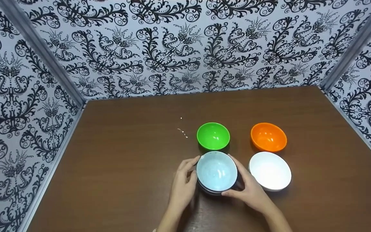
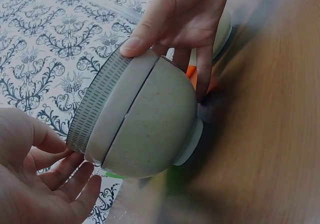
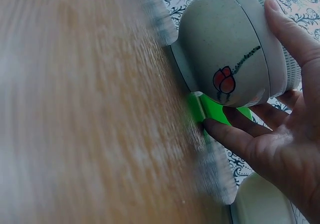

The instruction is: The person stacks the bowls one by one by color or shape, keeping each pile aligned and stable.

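Note:
A stack of nested bowls (image 1: pixel 217 170) stands between both hands, just in front of a green bowl (image 1: pixel 213 136). The top bowl has a pale blue inside, and a band of short dashes (image 2: pixel 102 101) runs around its outside. Below it, the lowest bowl (image 3: pixel 220 48) is pale and bears a red flower bud. My left hand (image 1: pixel 184 183) holds the left side of the stack near the upper rims, fingers bent against it. From the right, my right hand (image 1: pixel 251 190) grips the stack, its thumb near the top rim and its fingers around the far side.
Right of the stack is a white bowl (image 1: pixel 270 171), close to my right hand. An orange bowl (image 1: pixel 268 137) sits behind the white one. Small white crumbs (image 1: pixel 183 132) lie on the brown table (image 1: pixel 124 161). Patterned panels (image 1: pixel 172 48) enclose the table at the back and sides.

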Tool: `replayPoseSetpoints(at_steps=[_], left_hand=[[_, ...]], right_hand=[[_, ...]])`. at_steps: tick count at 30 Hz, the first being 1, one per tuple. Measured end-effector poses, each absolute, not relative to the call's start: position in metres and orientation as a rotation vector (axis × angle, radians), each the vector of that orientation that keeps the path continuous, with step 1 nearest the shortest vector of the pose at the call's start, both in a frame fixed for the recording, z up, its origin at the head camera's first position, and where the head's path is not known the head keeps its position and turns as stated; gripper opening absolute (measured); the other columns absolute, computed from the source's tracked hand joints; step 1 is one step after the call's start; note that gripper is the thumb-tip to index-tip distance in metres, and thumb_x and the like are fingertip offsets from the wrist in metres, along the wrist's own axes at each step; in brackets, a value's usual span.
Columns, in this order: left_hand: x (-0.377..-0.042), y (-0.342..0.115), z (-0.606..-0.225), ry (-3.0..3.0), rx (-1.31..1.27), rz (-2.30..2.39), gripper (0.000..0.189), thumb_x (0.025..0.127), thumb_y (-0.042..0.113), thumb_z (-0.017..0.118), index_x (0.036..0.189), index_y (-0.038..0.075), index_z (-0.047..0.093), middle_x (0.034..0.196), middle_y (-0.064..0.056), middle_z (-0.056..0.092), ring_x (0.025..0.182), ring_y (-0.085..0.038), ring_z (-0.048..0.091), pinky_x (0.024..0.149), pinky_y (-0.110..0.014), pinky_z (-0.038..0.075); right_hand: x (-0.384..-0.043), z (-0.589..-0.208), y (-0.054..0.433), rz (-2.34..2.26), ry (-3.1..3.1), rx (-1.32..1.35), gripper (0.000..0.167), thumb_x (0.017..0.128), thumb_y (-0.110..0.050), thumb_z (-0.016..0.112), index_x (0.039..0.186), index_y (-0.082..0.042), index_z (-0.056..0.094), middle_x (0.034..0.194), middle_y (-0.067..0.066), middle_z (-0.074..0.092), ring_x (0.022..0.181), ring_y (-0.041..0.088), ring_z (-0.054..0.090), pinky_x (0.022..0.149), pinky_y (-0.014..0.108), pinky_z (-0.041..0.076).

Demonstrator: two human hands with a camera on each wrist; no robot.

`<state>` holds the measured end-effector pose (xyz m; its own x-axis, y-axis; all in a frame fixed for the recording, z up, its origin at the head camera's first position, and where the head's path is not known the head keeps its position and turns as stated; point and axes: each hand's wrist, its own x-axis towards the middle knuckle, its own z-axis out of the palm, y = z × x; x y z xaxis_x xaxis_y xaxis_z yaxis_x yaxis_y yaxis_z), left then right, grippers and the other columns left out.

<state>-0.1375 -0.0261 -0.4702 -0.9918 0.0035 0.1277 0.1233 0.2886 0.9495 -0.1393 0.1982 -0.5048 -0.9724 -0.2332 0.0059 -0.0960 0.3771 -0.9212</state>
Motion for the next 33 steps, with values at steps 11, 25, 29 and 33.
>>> replayPoseSetpoints(at_steps=[11, 25, 29, 33], left_hand=[[-0.136, -0.026, -0.475, -2.418, -0.115, -1.826, 0.045, 0.092, -0.005, 0.051, 0.133, 0.008, 0.064, 0.124, -0.010, 0.062, 0.113, -0.023, 0.065, 0.098, -0.030, 0.053], [-0.133, -0.027, -0.480, -2.336, -0.146, -1.887, 0.044, 0.094, -0.004, 0.050, 0.135, 0.008, 0.061, 0.134, -0.011, 0.061, 0.126, -0.026, 0.059, 0.108, -0.035, 0.049], [-0.132, -0.026, -0.482, -2.324, -0.143, -1.932, 0.043, 0.096, -0.002, 0.050, 0.139, 0.004, 0.057, 0.141, -0.013, 0.058, 0.132, -0.028, 0.055, 0.111, -0.036, 0.046], [-0.133, -0.026, -0.484, -2.303, -0.137, -1.981, 0.043, 0.098, -0.003, 0.048, 0.140, 0.004, 0.056, 0.143, -0.012, 0.058, 0.137, -0.026, 0.051, 0.114, -0.035, 0.044]], right_hand=[[-0.139, -0.506, 0.198, -1.666, 2.501, -0.330, 0.107, 0.071, -0.026, 0.090, 0.157, -0.033, 0.027, 0.161, -0.008, 0.034, 0.144, 0.004, 0.035, 0.114, 0.015, 0.029], [-0.139, -0.504, 0.198, -1.680, 2.461, -0.303, 0.108, 0.070, -0.024, 0.090, 0.158, -0.030, 0.027, 0.162, -0.008, 0.032, 0.145, 0.013, 0.035, 0.112, 0.014, 0.031], [-0.139, -0.503, 0.198, -1.694, 2.431, -0.291, 0.109, 0.070, -0.023, 0.090, 0.158, -0.030, 0.026, 0.163, -0.007, 0.030, 0.146, 0.014, 0.034, 0.112, 0.013, 0.032], [-0.139, -0.504, 0.198, -1.693, 2.422, -0.285, 0.109, 0.071, -0.023, 0.090, 0.158, -0.030, 0.025, 0.163, -0.007, 0.029, 0.146, 0.014, 0.033, 0.111, 0.012, 0.031]])
